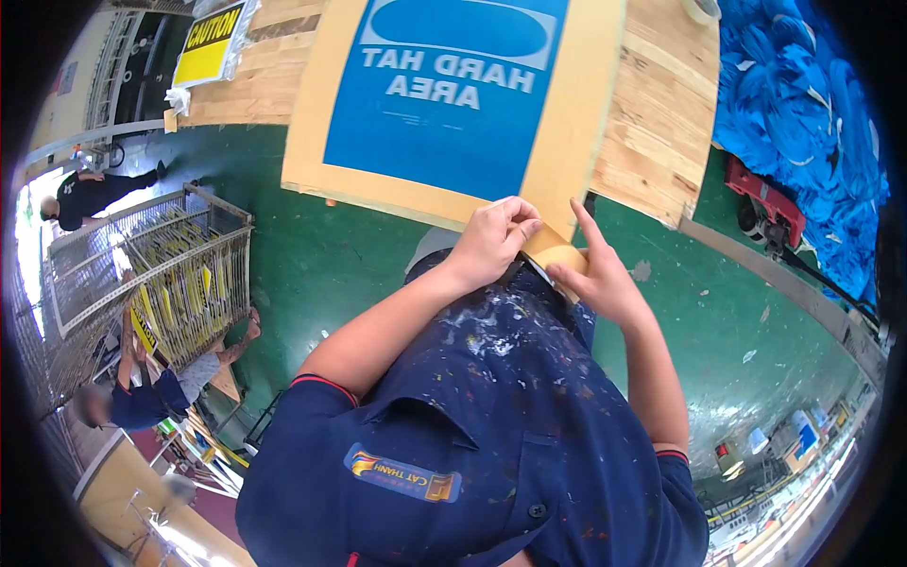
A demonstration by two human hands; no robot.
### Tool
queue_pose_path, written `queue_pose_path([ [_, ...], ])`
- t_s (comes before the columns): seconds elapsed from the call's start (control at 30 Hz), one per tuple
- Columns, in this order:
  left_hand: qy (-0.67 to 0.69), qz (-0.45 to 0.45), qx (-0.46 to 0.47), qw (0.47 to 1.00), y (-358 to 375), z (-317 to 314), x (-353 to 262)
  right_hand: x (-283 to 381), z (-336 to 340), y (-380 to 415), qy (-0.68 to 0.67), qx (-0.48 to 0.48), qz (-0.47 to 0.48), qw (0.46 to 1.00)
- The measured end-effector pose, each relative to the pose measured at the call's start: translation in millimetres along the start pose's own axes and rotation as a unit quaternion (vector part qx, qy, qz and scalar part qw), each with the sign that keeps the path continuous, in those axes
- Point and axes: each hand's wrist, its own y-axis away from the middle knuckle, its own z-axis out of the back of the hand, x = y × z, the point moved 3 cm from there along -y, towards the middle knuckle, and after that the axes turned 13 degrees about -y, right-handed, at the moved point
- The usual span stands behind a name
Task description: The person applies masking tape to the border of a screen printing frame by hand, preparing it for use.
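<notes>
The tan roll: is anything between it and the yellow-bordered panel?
Nothing visible stands between the tan roll in the right hand and the yellow-bordered panel; the left hand is just beside the roll.

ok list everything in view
table: 1, brown, top
screen: 1, blue-tan, on table
tape: 1, tan, centre
caution sign: 1, yellow-black, table's left
tub: 1, pale, top
heap: 1, blue, right
machine: 1, red, beside heap
rack: 1, grey, left
signs: several, yellow, in rack
people: 2+, dark tops, left
clutter: uncounted, mixed, lower right
floor: 1, green, beneath
shirt: 1, navy, bottom
left hand: 1, bare, at tape
right hand: 1, bare, on tape
</notes>
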Motion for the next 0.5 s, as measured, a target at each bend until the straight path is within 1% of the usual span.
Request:
queue_pose_path([
  [0.03,-0.006,-0.004,-0.003,1.0,-2,20,2,2,-5,-5,0.01,0.029,-0.014,0.999],
  [0.07,-0.011,-0.009,-0.005,1.0,-6,38,8,10,-7,-12,0.036,0.04,-0.004,0.999],
  [0.1,-0.04,-0.06,-0.045,0.996,-10,60,21,20,-9,-17,0.061,0.051,0.006,0.997],
  [0.13,-0.03,-0.019,-0.06,0.998,-14,85,38,28,-10,-20,0.085,0.062,0.013,0.994],
  [0.17,-0.039,-0.011,-0.102,0.994,-21,115,63,31,-8,-27,0.118,0.065,-0.013,0.991],
  [0.2,-0.037,0.019,-0.155,0.987,-30,150,100,29,-1,-31,0.151,0.058,-0.04,0.986],
  [0.23,-0.095,0.007,-0.214,0.972,-32,193,129,23,10,-36,0.183,0.05,-0.066,0.98],
  [0.27,-0.071,0.103,-0.188,0.974,-32,238,171,16,23,-37,0.214,0.042,-0.095,0.971],
  [0.3,-0.109,0.054,-0.242,0.963,-30,280,209,10,36,-37,0.238,0.017,-0.098,0.966],
  [0.33,-0.198,0.103,-0.253,0.941,-22,327,225,3,48,-36,0.261,-0.008,-0.1,0.96],
  [0.37,-0.222,0.127,-0.26,0.931,-13,369,259,-5,60,-35,0.337,-0.018,-0.107,0.935],
  [0.4,-0.245,0.151,-0.266,0.92,-8,394,286,-14,70,-35,0.411,-0.026,-0.112,0.904],
  [0.43,-0.182,0.165,-0.234,0.941,-7,394,295,-21,77,-38,0.483,-0.035,-0.115,0.867],
  [0.5,-0.052,0.188,-0.17,0.966,-9,393,306,-38,82,-47,0.449,-0.056,-0.106,0.886],
])
